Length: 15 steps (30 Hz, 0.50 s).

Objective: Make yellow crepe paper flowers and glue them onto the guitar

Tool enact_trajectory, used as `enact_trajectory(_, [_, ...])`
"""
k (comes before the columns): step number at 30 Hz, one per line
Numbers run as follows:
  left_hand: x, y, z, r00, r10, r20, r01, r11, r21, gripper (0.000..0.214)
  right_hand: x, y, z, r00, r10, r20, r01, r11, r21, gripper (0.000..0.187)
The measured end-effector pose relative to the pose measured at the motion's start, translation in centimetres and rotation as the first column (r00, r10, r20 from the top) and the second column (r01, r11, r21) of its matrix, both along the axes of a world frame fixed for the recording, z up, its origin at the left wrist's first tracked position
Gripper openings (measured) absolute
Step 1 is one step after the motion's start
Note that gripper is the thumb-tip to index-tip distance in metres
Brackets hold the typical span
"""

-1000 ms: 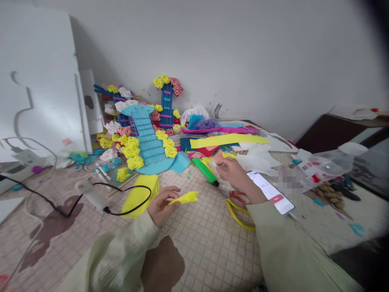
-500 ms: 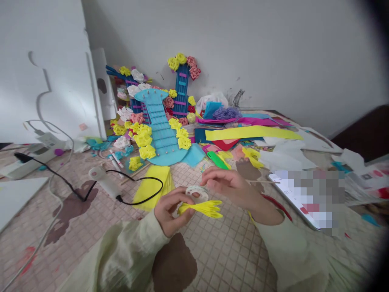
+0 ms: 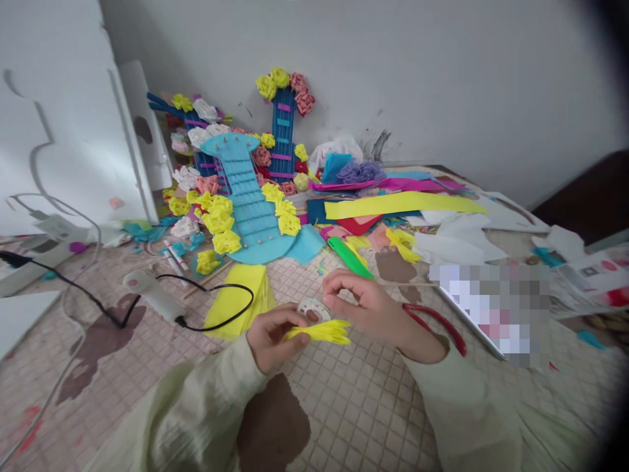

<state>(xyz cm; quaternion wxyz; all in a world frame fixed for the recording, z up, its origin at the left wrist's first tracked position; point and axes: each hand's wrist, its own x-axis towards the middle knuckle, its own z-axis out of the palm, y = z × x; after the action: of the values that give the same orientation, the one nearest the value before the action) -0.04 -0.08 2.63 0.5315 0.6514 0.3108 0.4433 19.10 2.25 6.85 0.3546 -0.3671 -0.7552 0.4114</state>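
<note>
My left hand [image 3: 269, 339] is closed in a pinch on a folded strip of yellow paper [image 3: 322, 331] that sticks out to the right. Close beside it, my right hand [image 3: 366, 308] is closed, its fingertips pinched at a small white roll of tape [image 3: 311, 307] that sits between the two hands, just above the yellow paper. Both hands hover low over the tiled floor [image 3: 354, 406].
A glue gun [image 3: 150, 297] with a black cord lies to the left, beside a yellow paper sheet [image 3: 236, 298]. Behind stand blue guitar-shaped models [image 3: 246, 203] with paper flowers. Coloured paper strips [image 3: 398, 204], a green marker [image 3: 350, 257], red-handled scissors [image 3: 437, 324] and a phone lie at the right.
My right hand came back from the paper pile near the green marker to meet my left hand, and the tape roll now sits between them. The view shifted slightly.
</note>
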Motion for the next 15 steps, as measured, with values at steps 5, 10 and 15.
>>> enact_trajectory(5, [0.2, 0.4, -1.8, 0.993, 0.027, 0.115, -0.002, 0.978, -0.206, 0.016, 0.6, 0.1, 0.0, 0.979, -0.074, -0.188, 0.063, 0.996, -0.064, 0.022])
enact_trajectory(10, [0.1, 0.8, -3.2, 0.99, 0.04, 0.133, -0.009, 0.974, -0.225, 0.018, 1.1, 0.8, -0.4, 0.983, -0.131, -0.129, 0.115, 0.985, -0.127, 0.015])
enact_trajectory(15, [-0.1, 0.6, -2.8, 0.997, 0.035, 0.065, -0.028, 0.993, -0.115, 0.012, 0.8, 0.8, -0.9, 0.998, 0.005, 0.058, 0.004, 0.988, -0.152, 0.016])
